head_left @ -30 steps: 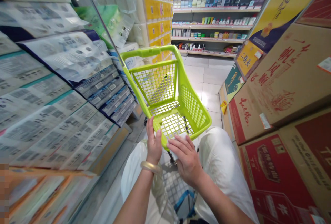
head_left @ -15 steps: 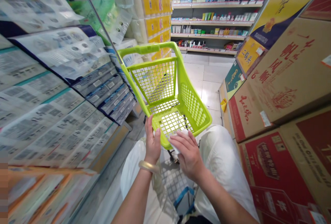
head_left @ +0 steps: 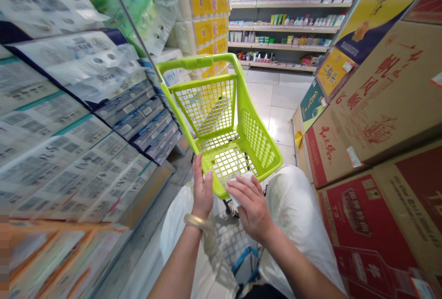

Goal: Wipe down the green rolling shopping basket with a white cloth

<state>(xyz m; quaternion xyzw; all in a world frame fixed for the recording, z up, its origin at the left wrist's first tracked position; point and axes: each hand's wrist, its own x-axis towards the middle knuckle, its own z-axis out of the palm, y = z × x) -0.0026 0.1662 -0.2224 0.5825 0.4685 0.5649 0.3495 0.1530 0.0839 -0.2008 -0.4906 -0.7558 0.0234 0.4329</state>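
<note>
Here, cloth [head_left: 235, 197] in right hand [head_left: 252, 207], against cart [head_left: 247, 155]; left hand [head_left: 203, 191] alongside

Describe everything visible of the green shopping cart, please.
The shopping cart is lime green, seemingly plastic: latticed sides and floor, smooth rim, looped handle at the far end. A thin rod rises by the handle; dark wheels show below. It stands upright at the person's knees. The left hand lies along its near left corner; the right hand holds a white wipe at the near rim.
</note>
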